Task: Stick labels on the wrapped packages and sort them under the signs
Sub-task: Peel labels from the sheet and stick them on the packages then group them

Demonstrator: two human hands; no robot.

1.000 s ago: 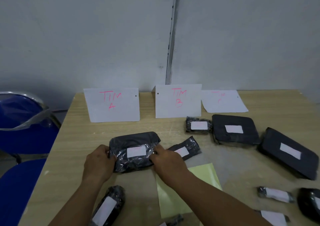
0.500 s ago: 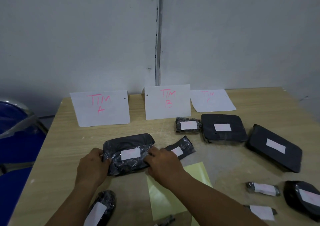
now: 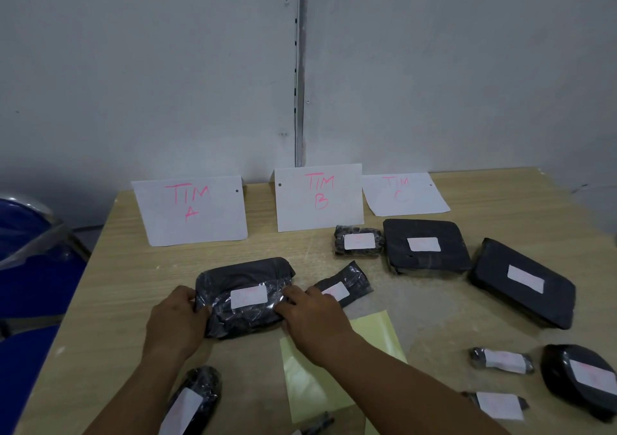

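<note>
A black wrapped package with a white label lies on the table in front of the TIM A sign. My left hand grips its left end and my right hand grips its right end. The TIM B sign and the flat TIM C sign stand further right. A small labelled package lies just right of my right hand. Two labelled packages sit below the B and C signs.
A yellow label backing sheet lies under my right forearm. More labelled black packages lie at the right and one at the front left. A blue chair stands left of the table.
The view has shifted, so everything sits further left and lower in frame. Both hands still hold the same package; it has hardly moved on the table.
</note>
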